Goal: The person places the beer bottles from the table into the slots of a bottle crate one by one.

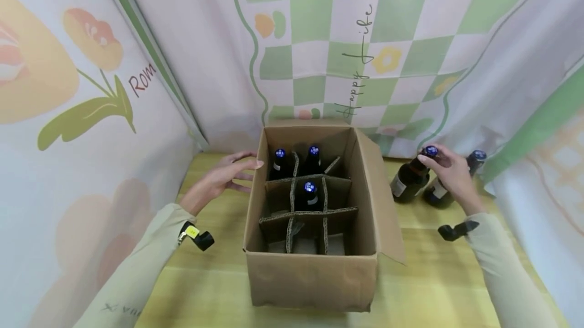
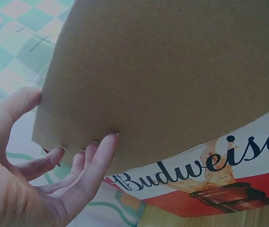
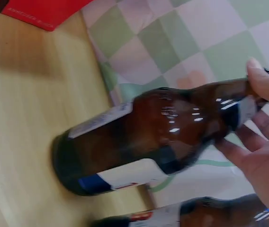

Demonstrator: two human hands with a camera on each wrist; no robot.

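Yellow wood tabletop (image 1: 214,277) before green-checked curtain (image 1: 312,19), left hand (image 1: 228,173) spread against cardboard box (image 1: 312,280), right hand (image 1: 453,173) pinched round brown bottle (image 1: 407,184).

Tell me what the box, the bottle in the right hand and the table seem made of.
Box: matte brown cardboard, apparently corrugated, since its dividers show wavy layered edges.
Bottle: very likely glass, smooth and glossy, going by the translucent brown body and sharp highlights.
Table: wood or a wood-print surface, with a slight sheen; grain-like streaks show, but I can't tell which.
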